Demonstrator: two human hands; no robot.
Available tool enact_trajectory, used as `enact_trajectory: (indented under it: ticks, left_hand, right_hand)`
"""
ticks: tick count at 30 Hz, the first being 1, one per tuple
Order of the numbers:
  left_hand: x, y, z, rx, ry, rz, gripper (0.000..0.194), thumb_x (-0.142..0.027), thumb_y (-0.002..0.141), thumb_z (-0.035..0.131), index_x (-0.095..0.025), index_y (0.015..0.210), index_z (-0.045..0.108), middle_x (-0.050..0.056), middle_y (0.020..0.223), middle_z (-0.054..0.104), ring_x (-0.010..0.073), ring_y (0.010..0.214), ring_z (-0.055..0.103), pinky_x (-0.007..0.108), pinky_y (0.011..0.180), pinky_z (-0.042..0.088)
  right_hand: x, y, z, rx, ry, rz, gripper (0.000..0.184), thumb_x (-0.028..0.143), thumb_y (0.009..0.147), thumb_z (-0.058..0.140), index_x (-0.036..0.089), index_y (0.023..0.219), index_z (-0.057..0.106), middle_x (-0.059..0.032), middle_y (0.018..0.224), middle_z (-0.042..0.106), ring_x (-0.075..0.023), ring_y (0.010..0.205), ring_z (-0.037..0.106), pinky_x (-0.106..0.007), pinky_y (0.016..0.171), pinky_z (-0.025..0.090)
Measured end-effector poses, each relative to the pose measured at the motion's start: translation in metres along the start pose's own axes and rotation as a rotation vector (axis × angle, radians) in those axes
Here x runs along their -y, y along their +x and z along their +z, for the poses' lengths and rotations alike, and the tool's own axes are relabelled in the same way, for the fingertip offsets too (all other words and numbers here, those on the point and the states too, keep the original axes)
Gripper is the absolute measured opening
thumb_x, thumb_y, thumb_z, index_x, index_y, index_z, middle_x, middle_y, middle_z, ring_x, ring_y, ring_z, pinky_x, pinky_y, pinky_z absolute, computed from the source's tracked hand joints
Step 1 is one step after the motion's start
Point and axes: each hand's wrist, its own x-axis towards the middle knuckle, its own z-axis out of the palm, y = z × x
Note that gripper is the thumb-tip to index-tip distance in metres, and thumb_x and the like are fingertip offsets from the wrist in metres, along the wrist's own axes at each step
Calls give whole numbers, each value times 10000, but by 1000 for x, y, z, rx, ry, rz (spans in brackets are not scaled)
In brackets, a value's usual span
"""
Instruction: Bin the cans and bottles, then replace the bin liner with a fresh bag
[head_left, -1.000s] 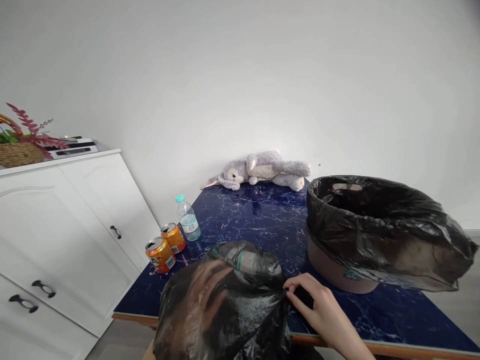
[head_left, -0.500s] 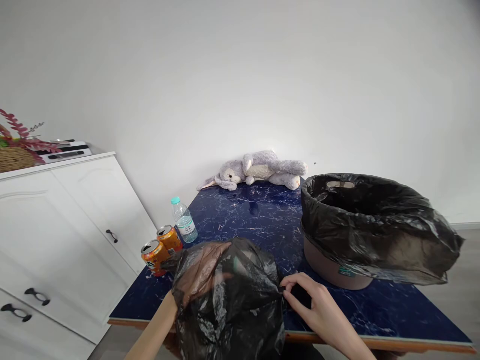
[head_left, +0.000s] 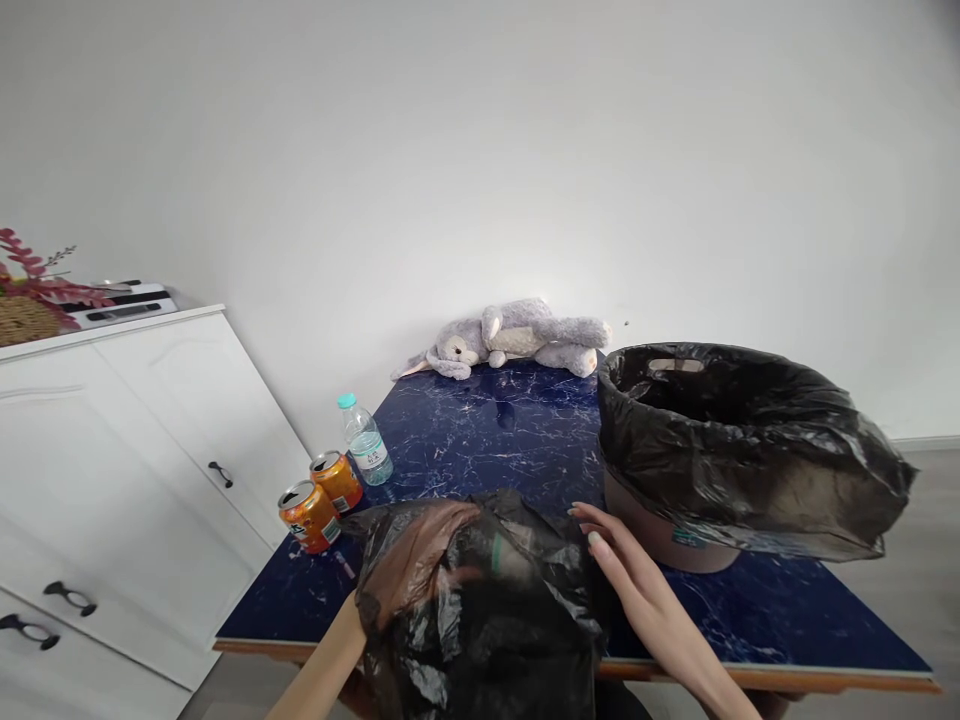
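Observation:
A thin black plastic bag (head_left: 517, 640) bulges over the table's front edge. My left hand (head_left: 424, 545) is beneath the film, dimly visible through it, with fingers curved round a pale thing with a green stripe that I cannot identify. Beside the bag's right side is my right hand (head_left: 626, 565), fingers apart and holding nothing visible. Just right of it stands a pinkish-brown bin (head_left: 667, 530), lined with another black bag (head_left: 757, 480) that hangs over its rim.
Two orange drink cans (head_left: 309, 518) and a clear water bottle (head_left: 367, 445) stand at the left edge of the blue table (head_left: 487, 440). A grey plush rabbit (head_left: 517, 335) lies at the back wall. White cabinets (head_left: 150, 480) stand to the left.
My right hand has let go of the bag's right edge, and its fingers have spread apart. The bag, with my left hand under it, has shifted slightly right and down.

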Motion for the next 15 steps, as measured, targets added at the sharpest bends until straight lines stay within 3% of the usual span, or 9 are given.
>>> enact_trajectory:
  ticks: [2, 5, 9, 12, 15]
  left_hand:
    - [-7, 1, 0, 14, 22, 30, 602, -397, 897, 807, -278, 1473, 675, 170, 1481, 671, 477, 1384, 593, 619, 1195, 435]
    - [-14, 0, -3, 39, 40, 90, 567, -386, 939, 763, -271, 1485, 659, 146, 1487, 673, 439, 1380, 606, 566, 1201, 452]
    - [-19, -9, -8, 62, 35, 89, 547, -401, 940, 768, -343, 1474, 666, 76, 1485, 687, 411, 1360, 631, 495, 1225, 451]
    - [-24, -22, -14, 20, 18, 48, 535, -419, 941, 765, -347, 1465, 681, 59, 1500, 678, 415, 1359, 635, 507, 1239, 442]
    - [-24, -42, -24, -14, 0, 3, 519, -405, 947, 749, -344, 1458, 690, 64, 1532, 649, 417, 1365, 633, 511, 1215, 466]
  right_hand:
    - [2, 0, 0, 49, -42, -6, 512, 605, 1045, 537, 320, 1465, 607, -88, 1419, 687, -282, 1290, 665, -370, 1024, 579]
    - [5, 1, 0, 121, -74, -54, 402, 585, 1056, 530, 281, 1241, 717, -74, 1176, 763, -261, 1110, 716, -327, 929, 579]
    - [5, 2, 1, 152, -95, -90, 418, 597, 1063, 502, 247, 972, 709, -49, 916, 742, -229, 887, 695, -287, 758, 539]
    - [0, 2, 1, 133, -96, -61, 435, 618, 1052, 514, 242, 954, 710, -42, 894, 741, -223, 860, 690, -275, 724, 522]
    - [-8, 3, 0, 30, -75, -44, 441, 634, 1034, 539, 237, 992, 727, -58, 938, 760, -242, 923, 709, -272, 734, 536]
